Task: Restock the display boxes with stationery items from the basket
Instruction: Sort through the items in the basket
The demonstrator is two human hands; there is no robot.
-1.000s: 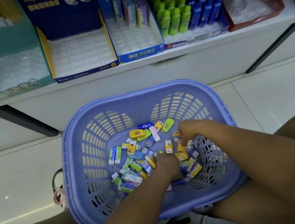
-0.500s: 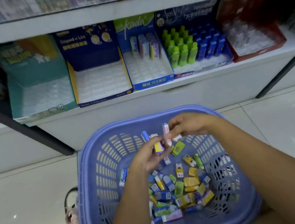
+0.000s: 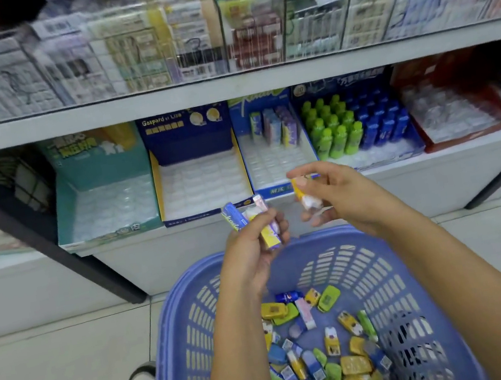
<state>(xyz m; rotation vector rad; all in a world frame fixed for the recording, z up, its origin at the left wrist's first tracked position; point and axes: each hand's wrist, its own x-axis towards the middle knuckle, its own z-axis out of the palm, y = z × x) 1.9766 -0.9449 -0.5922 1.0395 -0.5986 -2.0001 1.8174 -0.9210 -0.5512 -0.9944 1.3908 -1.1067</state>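
Observation:
A purple plastic basket (image 3: 179, 327) on the floor holds several small stationery packs (image 3: 319, 354) in yellow, green and blue. Above its far rim my left hand (image 3: 252, 246) grips a few slim packs (image 3: 248, 223), blue, yellow and pink. To its right my right hand (image 3: 336, 195) pinches a small yellow and white pack (image 3: 305, 195). Both hands hover in front of the lower shelf, just below the blue display box (image 3: 277, 162), which has a few upright packs at its back.
On the lower shelf stand a teal box (image 3: 104, 194) and a navy box (image 3: 197, 178) with bare trays, a box of green and blue bottles (image 3: 361, 128), and a red box (image 3: 458, 115). A black shelf post (image 3: 52, 243) slants at left. Upper shelf carries boxed goods.
Both hands came up out of the basket holding packs and rose toward the shelf, then moved apart. The view tilted upward, bringing the upper shelf into sight.

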